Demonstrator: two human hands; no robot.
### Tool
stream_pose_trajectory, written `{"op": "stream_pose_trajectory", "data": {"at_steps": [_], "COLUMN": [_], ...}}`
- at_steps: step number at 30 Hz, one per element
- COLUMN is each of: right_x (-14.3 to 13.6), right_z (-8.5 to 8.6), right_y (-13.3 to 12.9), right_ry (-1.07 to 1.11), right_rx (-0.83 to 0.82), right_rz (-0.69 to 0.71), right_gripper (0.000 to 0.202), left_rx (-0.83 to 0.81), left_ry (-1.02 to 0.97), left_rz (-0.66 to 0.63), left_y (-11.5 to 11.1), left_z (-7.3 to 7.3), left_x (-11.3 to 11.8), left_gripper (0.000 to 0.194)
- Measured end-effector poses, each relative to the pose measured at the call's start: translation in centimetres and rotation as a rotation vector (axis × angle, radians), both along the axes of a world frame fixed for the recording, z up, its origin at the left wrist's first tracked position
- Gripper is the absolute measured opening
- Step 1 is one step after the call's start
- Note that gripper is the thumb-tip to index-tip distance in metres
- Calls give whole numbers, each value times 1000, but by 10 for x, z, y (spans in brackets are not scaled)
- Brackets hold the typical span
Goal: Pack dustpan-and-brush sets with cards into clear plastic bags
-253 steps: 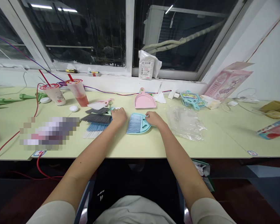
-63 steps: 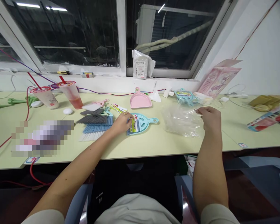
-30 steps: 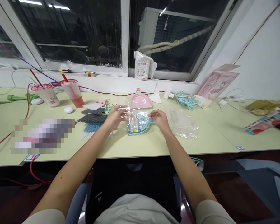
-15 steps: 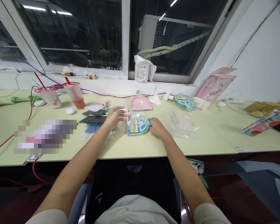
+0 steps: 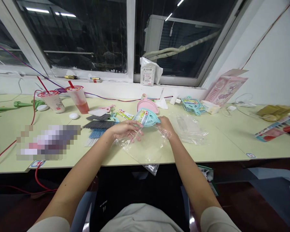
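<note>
My right hand (image 5: 166, 126) is closed on the right end of a light-blue dustpan (image 5: 151, 119), where its handle is. A printed label card (image 5: 143, 116) covers the left part of the dustpan. Just below, a clear plastic bag (image 5: 147, 146) spreads between my hands, its lower corner hanging over the table's front edge. My left hand (image 5: 128, 129) is at the bag's left side and the dustpan's left edge, fingers bent but apart. Left of it lie several brush heads with black, blue and white bristles (image 5: 99, 125). A pink dustpan (image 5: 147, 104) sits behind the blue one.
More clear bags (image 5: 189, 129) lie right of my right hand. Packed blue dustpans (image 5: 193, 105) and a pink box (image 5: 227, 87) stand farther back. Two drink cups (image 5: 78, 100) with straws are at the left, near a red cable (image 5: 33, 109). A loose label card (image 5: 125, 114) lies behind my left hand.
The blue dustpan has moved up and away from me. The clear bag now spreads below it toward the table edge. My left hand has come down and slightly right.
</note>
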State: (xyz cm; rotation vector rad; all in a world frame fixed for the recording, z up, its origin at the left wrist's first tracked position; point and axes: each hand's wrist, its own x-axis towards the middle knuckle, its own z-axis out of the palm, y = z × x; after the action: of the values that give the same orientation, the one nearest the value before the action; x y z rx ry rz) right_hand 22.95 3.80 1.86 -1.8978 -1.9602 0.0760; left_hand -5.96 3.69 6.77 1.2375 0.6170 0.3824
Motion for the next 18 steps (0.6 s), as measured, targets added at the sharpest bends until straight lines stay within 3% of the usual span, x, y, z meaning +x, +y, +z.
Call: {"op": "stream_pose_trajectory", "data": {"at_steps": [2,5,12,15,18], "right_x": [-2,-2,17,13,-1], "right_z": [13,35,85,84,67], "right_y": [7,14,20,12,3], "right_ry": [62,184,289,300,327], "right_rx": [39,54,47,67,74], "right_rz": [-11,-15,75,99,135], "right_gripper": [27,30,29,30,29], "left_rx": [-23,-53,-93,-35,203], "left_ry": [51,97,87,61,87], "left_rz": [-57,-32,280,458,695], "left_y": [-3,-3,-2,0,8], "left_z": [-6,-16,-37,-49,-58], "left_x": [5,12,32,45,49], "left_gripper": [33,31,35,37,38]}}
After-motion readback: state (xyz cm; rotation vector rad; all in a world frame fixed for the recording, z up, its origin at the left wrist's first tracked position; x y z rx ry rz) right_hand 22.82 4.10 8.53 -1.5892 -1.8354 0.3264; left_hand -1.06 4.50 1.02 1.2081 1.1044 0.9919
